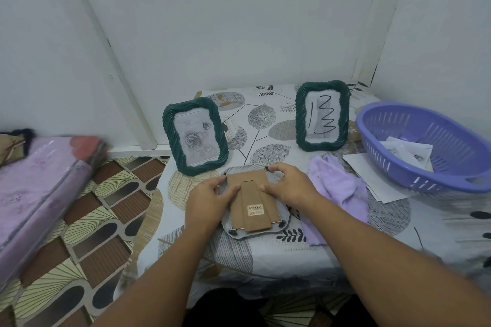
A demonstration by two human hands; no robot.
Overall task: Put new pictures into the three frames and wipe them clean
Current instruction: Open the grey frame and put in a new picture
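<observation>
The frame [255, 204] lies face down at the lower centre of the picture, on the leaf-print tablecloth [265, 255], its brown backing board [245, 180] and folded stand up toward me. My left hand [210, 200] rests on its left edge with the thumb pressing on the board; my right hand [289, 184] curls over the upper right corner, fingertips at a small black clip there. Neither hand lifts it, as far as I can tell.

I judge it light but stiff, and probably fragile if there is glass under the board, so I would keep it flat and hold it by the rim, working the clips rather than prying the thin board.

A barcode sticker [255, 209] sits on the stand; its small print is too blurred to read.

Just right lies a lilac cloth [334, 188]. Farther up stand two green frames: the left one [195, 136] shows a grey rose with faint unreadable script, the right one [322, 115] a black scrawl. At the right edge, a purple basket [425, 146] holds papers.
</observation>
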